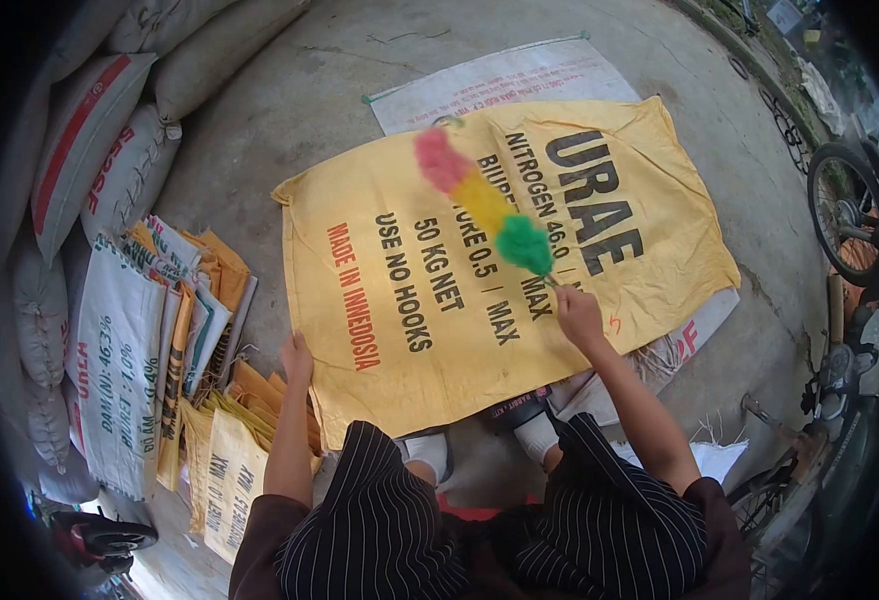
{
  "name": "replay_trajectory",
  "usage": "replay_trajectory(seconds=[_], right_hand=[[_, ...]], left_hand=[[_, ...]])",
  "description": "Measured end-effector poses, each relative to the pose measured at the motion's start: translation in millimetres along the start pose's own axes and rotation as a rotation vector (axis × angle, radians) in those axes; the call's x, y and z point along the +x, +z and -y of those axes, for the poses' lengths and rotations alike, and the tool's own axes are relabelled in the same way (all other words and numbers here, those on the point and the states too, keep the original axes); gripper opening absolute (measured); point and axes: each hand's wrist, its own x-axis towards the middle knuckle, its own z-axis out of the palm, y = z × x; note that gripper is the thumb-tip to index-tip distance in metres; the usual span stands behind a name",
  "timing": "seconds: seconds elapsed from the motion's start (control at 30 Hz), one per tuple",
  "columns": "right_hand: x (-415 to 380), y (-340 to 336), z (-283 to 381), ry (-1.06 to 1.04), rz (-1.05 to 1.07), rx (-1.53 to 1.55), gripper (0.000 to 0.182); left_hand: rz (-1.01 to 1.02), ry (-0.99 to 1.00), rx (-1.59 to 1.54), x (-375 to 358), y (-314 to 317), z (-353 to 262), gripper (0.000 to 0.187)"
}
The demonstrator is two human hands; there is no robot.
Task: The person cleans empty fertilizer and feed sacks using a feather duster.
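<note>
A large yellow woven sack [399, 390] printed with black and red lettering lies spread in front of my knees. My left hand [297, 358] is closed on its left edge, near the lower corner. In my right hand [579, 315] is the handle of a fluffy duster [479, 205], banded pink, yellow and green, its head stretched over the middle of the sack and hiding some of the print. The duster's pink tip is slightly blurred. Beneath the yellow sack, a white sack [499, 85] sticks out at the far side.
Folded sacks [119, 370] stand in a stack at my left, with more yellow sacks [234, 480] beside them. Full sacks [89, 150] are piled behind. On the right are a bicycle wheel [844, 215] and other cycle parts. The concrete floor [299, 90] surrounds the sacks.
</note>
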Motion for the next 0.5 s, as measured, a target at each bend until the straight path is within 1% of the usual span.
replay_trajectory(seconds=[0.03,0.07,0.1,0.17,0.2,0.23,0.27,0.3,0.33,0.37,0.4,0.43,0.5], right_hand=[[-1.4,25.4,29.1,-0.115,0.102,-0.095,0.025],[-5.8,49.8,49.8,-0.270,0.205,-0.175,0.023],[-10.5,74.6,64.2,-0.435,0.214,-0.235,0.023],[-6.1,93.1,66.8,-0.409,0.220,-0.259,0.026],[-5.0,100.5,70.1,-0.398,0.243,-0.278,0.029],[4.8,86.9,60.6,-0.325,0.213,-0.351,0.030],[20.3,78.0,39.7,-0.166,0.254,-0.423,0.024],[34.7,54.1,19.0,-0.031,0.192,-0.370,0.027],[49.2,31.7,-7.7,0.033,0.099,-0.446,0.031],[59.1,-0.9,-35.7,0.179,-0.022,-0.454,0.034],[66.4,-30.1,-68.6,0.284,-0.140,-0.520,0.035],[68.2,-62.9,-99.5,0.409,-0.193,-0.532,0.038],[67.1,-124.0,-154.6,0.797,-0.231,-0.476,0.045]], left_hand=[[0.036,-0.040,-0.039,-1.1,2.6,5.2,0.032],[0.044,-0.033,-0.034,-4.9,0.7,8.0,0.032],[0.062,-0.021,0.004,-7.6,-3.1,10.1,0.032],[0.080,0.005,0.050,-8.4,-7.4,9.0,0.032],[0.129,-0.014,0.094,-11.2,-14.1,12.7,0.033],[0.170,-0.042,0.143,-14.4,-25.5,19.9,0.033],[0.152,-0.057,0.168,-18.2,-32.6,25.6,0.033],[0.138,-0.055,0.144,-21.4,-34.2,27.9,0.033],[0.122,-0.054,0.118,-23.0,-38.6,30.9,0.034],[0.098,-0.078,0.134,-25.2,-44.2,29.8,0.034],[0.115,-0.123,0.058,-26.9,-46.0,28.1,0.034],[0.134,-0.162,-0.028,-28.8,-47.2,28.2,0.034],[0.139,-0.217,-0.033,-29.6,-44.4,34.6,0.033]])
